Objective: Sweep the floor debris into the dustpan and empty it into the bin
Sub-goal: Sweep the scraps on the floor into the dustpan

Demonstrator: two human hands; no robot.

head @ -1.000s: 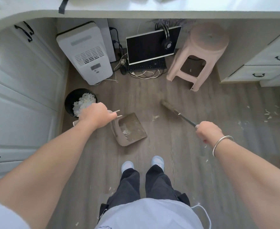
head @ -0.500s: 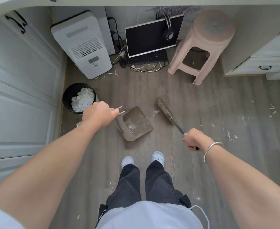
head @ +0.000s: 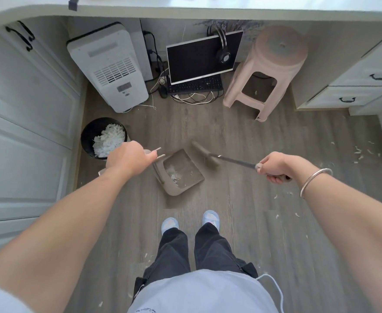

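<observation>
Dustpan (head: 191, 175) handle mostly hidden under gripping left hand (head: 130, 158) | broom (head: 204, 154) head blurred, right hand (head: 274, 166) grips shaft

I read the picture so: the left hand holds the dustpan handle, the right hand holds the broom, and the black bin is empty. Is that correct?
Almost. In the head view the black bin is not empty: a heap of white scraps lies in it. The rest stands: the left hand holds the dustpan by its handle and the right hand holds the broom.
</observation>
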